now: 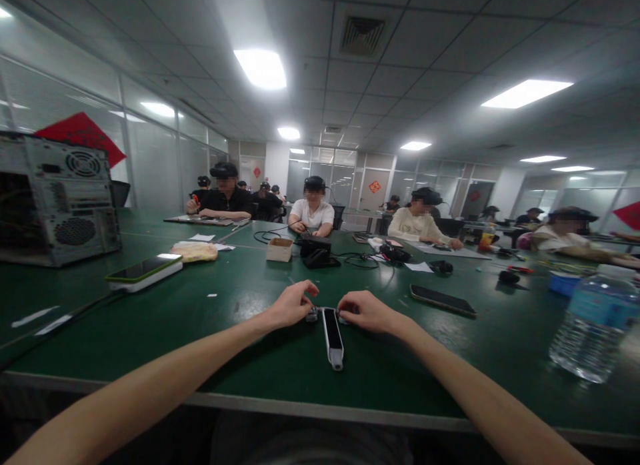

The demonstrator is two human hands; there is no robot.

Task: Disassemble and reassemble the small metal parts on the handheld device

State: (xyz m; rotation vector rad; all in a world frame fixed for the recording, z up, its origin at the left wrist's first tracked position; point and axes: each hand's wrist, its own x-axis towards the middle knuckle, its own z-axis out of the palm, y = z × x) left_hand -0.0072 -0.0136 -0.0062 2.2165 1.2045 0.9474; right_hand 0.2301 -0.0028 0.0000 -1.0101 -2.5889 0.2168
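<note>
A long, narrow white device (333, 341) with a black top face lies on the green table, pointing towards me. A small grey piece (312, 315) sits left of its far end, with my left hand (293, 306) over it, fingers curled and closed on it. On the other side, my right hand (369, 311) is closed, with thumb and fingertips at another small grey piece (343, 319), mostly covered by the fingers. Whether thin parts join these pieces to the device is too small to tell.
A black phone (443, 300) and a water bottle (595, 325) are to the right. Left stand a computer case (75, 205) and a green-edged device (145, 271). Ahead are a small cardboard box (279, 249), a black stand (317, 251) and cables. Several people sit beyond.
</note>
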